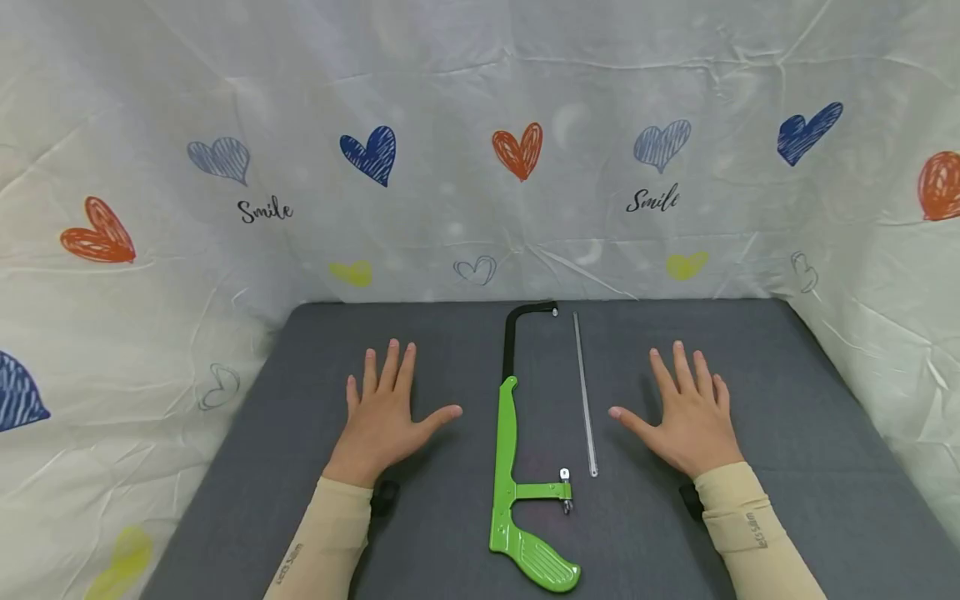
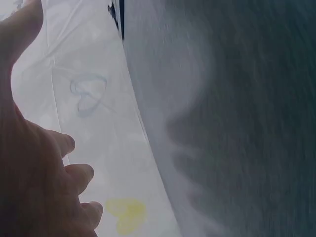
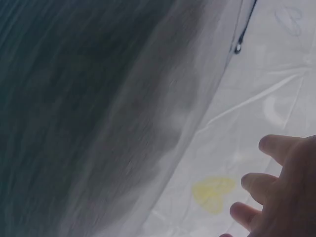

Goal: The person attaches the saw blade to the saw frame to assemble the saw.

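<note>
A hacksaw frame (image 1: 507, 433) with a green handle and a black bent front bar lies on the grey table, its grip toward me. Just right of it lies a thin silver hacksaw blade (image 1: 586, 396), separate from the frame. My left hand (image 1: 383, 421), left of the saw, has its fingers spread and touches nothing I can see. To the right of the blade is my right hand (image 1: 686, 417), palm down with spread fingers and holding nothing. In each wrist view, part of the hand and a dark end of the saw frame show.
The dark grey table (image 1: 435, 550) has its far edge against a white curtain (image 1: 442, 217) printed with hearts and the word Smile. The curtain also hangs along both sides. A metal bolt with a wing nut (image 1: 566, 504) is fitted on the frame's short crossbar.
</note>
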The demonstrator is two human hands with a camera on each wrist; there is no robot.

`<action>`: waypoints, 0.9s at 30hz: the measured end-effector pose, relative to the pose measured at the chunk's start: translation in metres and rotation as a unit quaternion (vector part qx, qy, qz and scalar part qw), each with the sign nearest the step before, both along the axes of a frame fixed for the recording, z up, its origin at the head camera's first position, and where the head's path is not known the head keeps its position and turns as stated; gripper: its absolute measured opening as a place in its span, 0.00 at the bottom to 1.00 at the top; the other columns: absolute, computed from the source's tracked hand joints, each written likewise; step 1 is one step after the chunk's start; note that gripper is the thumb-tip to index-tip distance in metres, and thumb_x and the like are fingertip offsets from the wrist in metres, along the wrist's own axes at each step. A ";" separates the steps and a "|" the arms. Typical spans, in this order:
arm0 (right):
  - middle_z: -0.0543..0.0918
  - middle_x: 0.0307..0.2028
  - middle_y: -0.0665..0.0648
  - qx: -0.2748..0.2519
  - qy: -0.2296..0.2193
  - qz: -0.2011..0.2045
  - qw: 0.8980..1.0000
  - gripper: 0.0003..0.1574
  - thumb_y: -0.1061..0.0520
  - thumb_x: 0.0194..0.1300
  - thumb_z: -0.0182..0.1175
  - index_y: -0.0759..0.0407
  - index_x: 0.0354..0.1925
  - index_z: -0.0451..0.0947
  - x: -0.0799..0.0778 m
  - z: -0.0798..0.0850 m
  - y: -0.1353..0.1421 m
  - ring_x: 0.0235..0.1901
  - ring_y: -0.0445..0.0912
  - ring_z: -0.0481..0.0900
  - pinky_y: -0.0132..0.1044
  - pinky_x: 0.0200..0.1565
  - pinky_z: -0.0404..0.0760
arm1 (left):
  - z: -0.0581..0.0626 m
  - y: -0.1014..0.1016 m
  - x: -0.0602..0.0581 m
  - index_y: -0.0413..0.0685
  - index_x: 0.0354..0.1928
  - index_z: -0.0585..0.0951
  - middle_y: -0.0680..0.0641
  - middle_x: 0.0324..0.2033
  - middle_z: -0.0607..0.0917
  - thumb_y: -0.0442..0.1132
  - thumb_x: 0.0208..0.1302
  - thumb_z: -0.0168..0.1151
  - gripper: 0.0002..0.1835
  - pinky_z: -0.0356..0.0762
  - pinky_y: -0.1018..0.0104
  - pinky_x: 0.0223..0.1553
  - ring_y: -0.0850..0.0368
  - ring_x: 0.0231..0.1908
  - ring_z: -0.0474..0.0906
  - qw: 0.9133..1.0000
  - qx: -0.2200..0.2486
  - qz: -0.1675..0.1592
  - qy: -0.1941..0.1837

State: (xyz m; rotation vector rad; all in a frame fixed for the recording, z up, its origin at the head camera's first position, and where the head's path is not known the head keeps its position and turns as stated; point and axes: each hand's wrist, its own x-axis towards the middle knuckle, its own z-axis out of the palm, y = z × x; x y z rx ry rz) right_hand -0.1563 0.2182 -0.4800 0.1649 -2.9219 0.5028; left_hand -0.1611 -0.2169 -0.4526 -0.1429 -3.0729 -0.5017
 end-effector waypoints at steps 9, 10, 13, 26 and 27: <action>0.47 0.87 0.68 -0.017 -0.012 0.022 1.000 0.70 0.18 0.66 0.62 0.52 0.88 0.51 -0.001 -0.003 -0.032 0.85 0.71 0.44 0.74 0.79 0.48 | -0.002 0.037 -0.001 0.54 0.89 0.42 0.45 0.89 0.39 0.83 0.66 0.56 0.65 0.36 0.22 0.80 0.34 0.87 0.29 0.999 0.017 -0.034 0.003; 0.46 0.87 0.68 -0.018 -0.014 0.023 0.999 0.70 0.18 0.66 0.62 0.51 0.88 0.51 -0.001 -0.003 -0.035 0.85 0.70 0.44 0.74 0.79 0.48 | -0.002 0.041 -0.001 0.54 0.89 0.42 0.45 0.89 0.39 0.82 0.67 0.56 0.64 0.37 0.22 0.80 0.35 0.88 0.29 0.999 0.019 -0.038 0.003; 0.47 0.87 0.68 -0.019 -0.015 0.029 0.999 0.69 0.19 0.66 0.63 0.51 0.88 0.52 -0.001 -0.002 -0.043 0.85 0.70 0.45 0.73 0.79 0.49 | -0.001 0.051 -0.001 0.53 0.89 0.43 0.44 0.89 0.40 0.80 0.68 0.56 0.63 0.38 0.22 0.80 0.36 0.88 0.30 0.998 0.025 -0.049 0.007; 0.48 0.86 0.73 -0.033 -0.038 0.050 0.997 0.68 0.20 0.67 0.63 0.52 0.87 0.54 0.001 0.000 -0.079 0.84 0.73 0.52 0.76 0.75 0.59 | 0.001 0.085 0.001 0.51 0.89 0.45 0.44 0.88 0.45 0.78 0.70 0.57 0.61 0.51 0.29 0.81 0.37 0.88 0.40 0.996 0.038 -0.085 -0.015; 0.48 0.86 0.73 -0.038 -0.042 0.052 0.997 0.68 0.20 0.67 0.64 0.52 0.87 0.53 0.000 0.000 -0.082 0.84 0.73 0.52 0.76 0.75 0.59 | 0.001 0.087 0.000 0.50 0.89 0.45 0.43 0.88 0.46 0.77 0.71 0.57 0.60 0.52 0.29 0.81 0.37 0.87 0.42 0.995 0.038 -0.087 -0.015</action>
